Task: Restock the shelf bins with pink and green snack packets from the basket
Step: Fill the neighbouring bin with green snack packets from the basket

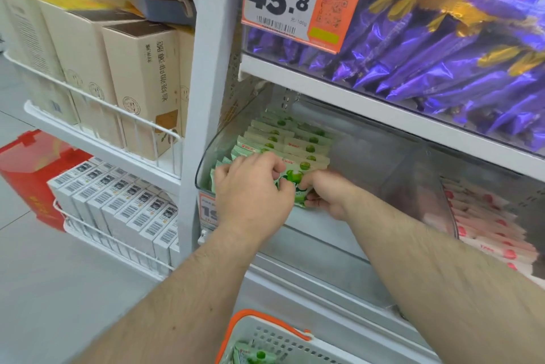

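white shop shelving fills my view, with a clear green bin (206, 157) at the left end of the lower shelf. rows of green packets (283, 139) already stand in it from the back wall almost to the front lip, so i judge that bin close to full. my left hand (250, 186) and right hand (324, 195) meet at the front lip, fingers curled round one more green packet (292, 183), pinching it from both sides as it sits over the front row. on the same shelf, toward its right end, pink packets (495, 234) lie stacked in the next bin, fairly full as far as i can see, though its far side runs out of view. the basket (265, 334) sits below at the bottom edge, and at least one green packet shows inside, so some stock is left; i can't see any pink in it.

purple snack bags (442, 69) crowd the shelf above, behind a price tag (292, 1) reading 45.8. beige boxes (141, 92) fill the wire rack to the left, small white cartons (124, 210) below them, a red box (32, 169) on the floor. the upper shelf's edge overhangs the bin, leaving a tight slot for my hands.
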{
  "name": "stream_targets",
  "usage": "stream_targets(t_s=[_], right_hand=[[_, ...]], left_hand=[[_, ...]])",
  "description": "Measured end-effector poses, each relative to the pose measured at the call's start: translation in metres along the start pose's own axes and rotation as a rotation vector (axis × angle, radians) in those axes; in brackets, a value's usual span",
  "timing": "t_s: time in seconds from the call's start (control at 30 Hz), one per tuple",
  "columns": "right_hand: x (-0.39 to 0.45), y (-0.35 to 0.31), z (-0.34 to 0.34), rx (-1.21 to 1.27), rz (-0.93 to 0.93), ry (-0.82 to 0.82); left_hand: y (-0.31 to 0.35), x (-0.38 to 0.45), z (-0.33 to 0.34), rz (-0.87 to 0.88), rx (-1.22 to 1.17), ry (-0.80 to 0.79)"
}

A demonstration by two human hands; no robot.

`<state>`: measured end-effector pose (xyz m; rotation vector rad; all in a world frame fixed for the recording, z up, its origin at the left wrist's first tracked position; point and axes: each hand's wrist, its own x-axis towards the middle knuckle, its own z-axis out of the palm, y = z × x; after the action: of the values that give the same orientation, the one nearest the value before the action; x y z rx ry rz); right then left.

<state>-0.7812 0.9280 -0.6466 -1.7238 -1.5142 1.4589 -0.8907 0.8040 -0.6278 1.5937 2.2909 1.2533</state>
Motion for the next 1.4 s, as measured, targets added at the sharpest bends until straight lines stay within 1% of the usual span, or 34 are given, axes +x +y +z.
stream_targets(t_s=[0.23, 0.43, 0.53, 0.57, 0.6, 0.63, 0.67, 0.7, 0.73, 0.77, 0.83, 0.87, 0.9, 0.93, 0.97, 1.03, 1.1, 1.13, 1.17, 1.23, 1.27, 1.37, 1.4], right_hand=[[-0.003, 0.005, 0.006, -0.063, -0.016, -0.022], [-0.010, 0.002, 0.003, -0.031, 0.058, 0.015], [-0.025, 0.003, -0.003, -0.027, 0.065, 0.010], [-0.034, 0.002, -0.006, -0.026, 0.061, 0.040], [-0.044, 0.002, -0.009, -0.046, 0.038, 0.106], [-0.055, 0.003, -0.012, -0.107, -0.021, 0.214], [-0.067, 0.006, -0.015, -0.199, -0.126, 0.354], [-0.082, 0.011, -0.018, -0.270, -0.279, 0.490], [-0.099, 0.018, -0.019, -0.292, -0.468, 0.585], [-0.117, 0.028, -0.021, -0.266, -0.667, 0.638], [-0.151, 0.057, -0.026, -0.193, -1.012, 0.652], [-0.163, 0.076, -0.029, -0.190, -1.126, 0.630], [-0.173, 0.097, -0.030, -0.206, -1.182, 0.599], [-0.180, 0.122, -0.033, -0.224, -1.172, 0.569], [-0.183, 0.150, -0.034, -0.243, -1.106, 0.528], [-0.182, 0.210, -0.033, -0.333, -0.858, 0.404], [-0.174, 0.268, -0.030, -0.550, -0.557, 0.199], [-0.169, 0.292, -0.026, -0.670, -0.426, 0.072], [-0.166, 0.310, -0.021, -0.777, -0.329, -0.050], [-0.165, 0.331, -0.005, -0.927, -0.221, -0.242], [-0.166, 0.337, 0.004, -0.995, -0.200, -0.306], [-0.172, 0.346, 0.032, -1.213, -0.157, -0.382], [-0.174, 0.348, 0.039, -1.265, -0.188, -0.407]], left_hand=[[-0.001, 0.000, 0.000, 0.029, 0.058, -0.031], [0.001, -0.001, -0.003, 0.048, 0.059, -0.029], [0.008, -0.007, -0.007, 0.119, 0.023, -0.017], [0.013, -0.010, -0.009, 0.148, -0.018, -0.027], [0.018, -0.015, -0.011, 0.166, -0.060, -0.060], [0.023, -0.021, -0.012, 0.169, -0.085, -0.119], [0.027, -0.028, -0.012, 0.168, -0.084, -0.202], [0.031, -0.036, -0.011, 0.174, -0.056, -0.308], [0.035, -0.045, -0.010, 0.192, -0.010, -0.429], [0.038, -0.055, -0.007, 0.222, 0.037, -0.552], [0.042, -0.077, 0.001, 0.320, 0.123, -0.761], [0.042, -0.087, 0.008, 0.387, 0.166, -0.837], [0.041, -0.096, 0.016, 0.451, 0.198, -0.903], [0.039, -0.104, 0.024, 0.486, 0.222, -0.966], [0.036, -0.111, 0.032, 0.497, 0.230, -1.031], [0.027, -0.123, 0.047, 0.457, 0.293, -1.201], [0.021, -0.132, 0.059, 0.433, 0.407, -1.399], [0.017, -0.135, 0.066, 0.423, 0.447, -1.474], [0.014, -0.138, 0.072, 0.411, 0.470, -1.516], [0.008, -0.140, 0.083, 0.385, 0.491, -1.546], [0.006, -0.140, 0.086, 0.369, 0.492, -1.546], [0.002, -0.137, 0.090, 0.352, 0.501, -1.543], [0.001, -0.136, 0.091, 0.350, 0.506, -1.549]])
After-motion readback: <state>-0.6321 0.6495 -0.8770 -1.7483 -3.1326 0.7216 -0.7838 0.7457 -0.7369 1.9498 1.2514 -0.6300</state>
